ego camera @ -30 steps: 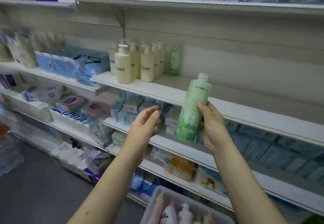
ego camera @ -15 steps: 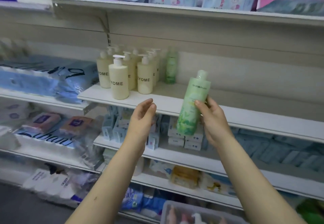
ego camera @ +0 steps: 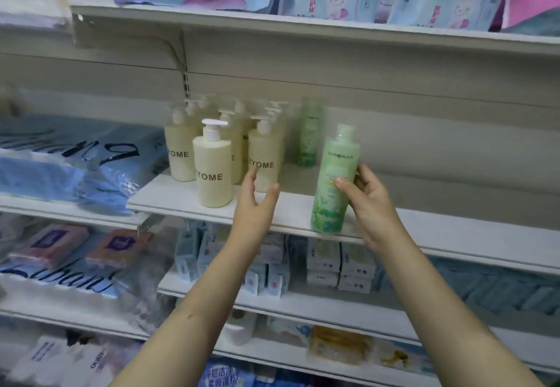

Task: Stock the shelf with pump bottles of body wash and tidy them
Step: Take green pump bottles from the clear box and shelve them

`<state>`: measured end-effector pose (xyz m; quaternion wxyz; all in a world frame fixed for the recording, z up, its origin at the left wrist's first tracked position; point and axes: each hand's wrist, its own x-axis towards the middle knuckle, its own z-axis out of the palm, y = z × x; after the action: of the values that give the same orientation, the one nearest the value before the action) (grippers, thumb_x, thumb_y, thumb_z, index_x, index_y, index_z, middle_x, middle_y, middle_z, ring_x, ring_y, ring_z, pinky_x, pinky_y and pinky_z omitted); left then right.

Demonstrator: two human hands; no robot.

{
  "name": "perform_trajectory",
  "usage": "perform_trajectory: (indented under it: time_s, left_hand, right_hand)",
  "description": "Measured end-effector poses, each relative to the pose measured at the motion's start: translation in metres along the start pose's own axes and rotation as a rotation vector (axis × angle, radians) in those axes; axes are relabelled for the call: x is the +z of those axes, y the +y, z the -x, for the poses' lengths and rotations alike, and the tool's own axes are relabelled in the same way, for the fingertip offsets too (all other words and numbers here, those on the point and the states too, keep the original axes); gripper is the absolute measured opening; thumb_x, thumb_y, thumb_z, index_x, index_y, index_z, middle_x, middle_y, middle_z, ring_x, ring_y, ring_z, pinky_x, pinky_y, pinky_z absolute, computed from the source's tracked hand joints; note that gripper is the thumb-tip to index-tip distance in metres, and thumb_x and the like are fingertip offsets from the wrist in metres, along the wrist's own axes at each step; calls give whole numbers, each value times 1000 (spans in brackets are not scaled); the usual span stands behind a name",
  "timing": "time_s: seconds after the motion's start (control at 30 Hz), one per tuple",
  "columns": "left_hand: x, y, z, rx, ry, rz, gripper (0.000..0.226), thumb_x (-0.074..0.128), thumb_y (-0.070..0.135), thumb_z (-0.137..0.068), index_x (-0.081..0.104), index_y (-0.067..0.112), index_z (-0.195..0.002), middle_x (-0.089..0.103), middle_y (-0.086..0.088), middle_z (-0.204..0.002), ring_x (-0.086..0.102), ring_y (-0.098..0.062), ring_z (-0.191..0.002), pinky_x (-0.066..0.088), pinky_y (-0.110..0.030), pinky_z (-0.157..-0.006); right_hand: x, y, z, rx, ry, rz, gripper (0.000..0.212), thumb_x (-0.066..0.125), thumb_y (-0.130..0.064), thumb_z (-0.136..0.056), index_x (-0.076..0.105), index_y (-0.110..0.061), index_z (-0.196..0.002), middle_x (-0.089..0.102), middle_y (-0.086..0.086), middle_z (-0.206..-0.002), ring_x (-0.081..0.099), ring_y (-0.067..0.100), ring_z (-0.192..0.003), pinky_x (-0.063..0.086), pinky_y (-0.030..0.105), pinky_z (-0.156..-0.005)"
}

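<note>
At the near edge of the middle shelf (ego camera: 454, 235), the green bottle (ego camera: 333, 180) stands almost upright, its top tilted a little to the right. Whether its base bears on the board cannot be told. The right hand (ego camera: 368, 201) grips it from the right, thumb across the front and fingers curled behind. Half a second ago the same bottle hung in front of the shelf with its base below the board; it has since come up and inward. The left hand (ego camera: 254, 204) has risen too, from below the shelf edge to over it. It is spread open and holds nothing, its fingertips just in front of the cream pump bottles (ego camera: 212, 171). A second green bottle (ego camera: 309, 135) stands far back, right of that group.
</note>
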<state>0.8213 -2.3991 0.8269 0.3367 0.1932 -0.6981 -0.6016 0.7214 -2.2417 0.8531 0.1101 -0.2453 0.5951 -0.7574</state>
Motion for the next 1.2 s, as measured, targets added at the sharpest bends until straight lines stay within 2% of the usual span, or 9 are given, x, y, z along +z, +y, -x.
perform_trajectory:
  time_s: [0.23, 0.3, 0.37, 0.43, 0.6, 0.77, 0.9, 1.13, 1.2]
  left_hand:
    - [0, -20, -66, 35, -17, -163, 75, 59, 33, -95, 16, 15, -155, 21, -4, -160, 21, -19, -147, 18, -32, -119]
    - [0, -22, -77, 36, -21, -207, 73, 58, 35, -95, 19, 11, -153, 27, -7, -158, 26, -22, -144, 18, -25, -113]
    - [0, -22, -84, 12, -31, -225, 61, 56, 34, -96, 29, 8, -144, 37, -9, -149, 34, -24, -138, 19, -15, -96]
    - [0, -24, -89, -43, -34, -199, 44, 55, 33, -97, 38, 8, -129, 46, -11, -139, 42, -25, -129, 22, -15, -89]
    - [-3, -34, -95, -82, -24, -196, 33, 53, 35, -98, 44, 10, -115, 52, -13, -136, 47, -26, -125, 26, -21, -92]
    - [-1, -38, -98, -66, -20, -229, 40, 51, 38, -98, 43, 7, -122, 48, -13, -139, 42, -28, -127, 29, -26, -98]
    - [-1, -40, -99, -57, -24, -213, 42, 51, 38, -97, 42, 8, -125, 46, -13, -141, 42, -27, -129, 28, -25, -101]
    - [2, -44, -101, -52, -15, -216, 45, 51, 40, -97, 40, 9, -129, 44, -10, -143, 40, -28, -132, 30, -33, -112]
    - [3, -45, -102, -43, -6, -216, 48, 51, 39, -97, 39, 9, -131, 43, -11, -145, 40, -28, -133, 31, -40, -114]
  right_hand:
    - [31, 31, -55, -1, 58, -3, 39, 60, -4, -91, 55, -22, -126, 68, -2, -119, 64, 17, -114, 53, 31, -94]
    - [35, 35, -66, 0, 46, 31, 40, 60, -7, -92, 54, -16, -130, 67, 3, -123, 63, 20, -115, 53, 31, -95]
    - [38, 36, -75, -3, 9, 116, 45, 58, -9, -94, 48, -13, -138, 66, 4, -126, 64, 19, -115, 52, 28, -94]
    - [40, 36, -77, 19, -34, 222, 46, 55, -9, -97, 45, -14, -141, 66, 1, -124, 64, 15, -113, 53, 24, -91]
    - [40, 47, -69, 37, -25, 462, 53, 71, -14, -88, 46, -21, -134, 62, -10, -113, 58, 0, -102, 47, 4, -69]
    - [36, 52, -92, 24, -44, 563, 56, 69, -15, -90, 37, -30, -134, 60, -13, -118, 60, 12, -113, 52, 21, -87]
    - [43, 61, -112, 21, 1, 572, 60, 63, -17, -94, 32, -27, -144, 57, -14, -117, 59, 6, -106, 49, 9, -76]
    - [39, 72, -142, 18, 44, 629, 64, 67, -30, -91, 33, -25, -146, 46, 1, -140, 52, 21, -123, 48, 33, -97]
    - [36, 72, -146, 16, 30, 636, 61, 65, -29, -93, 32, -24, -145, 46, 1, -141, 51, 18, -119, 47, 22, -90]
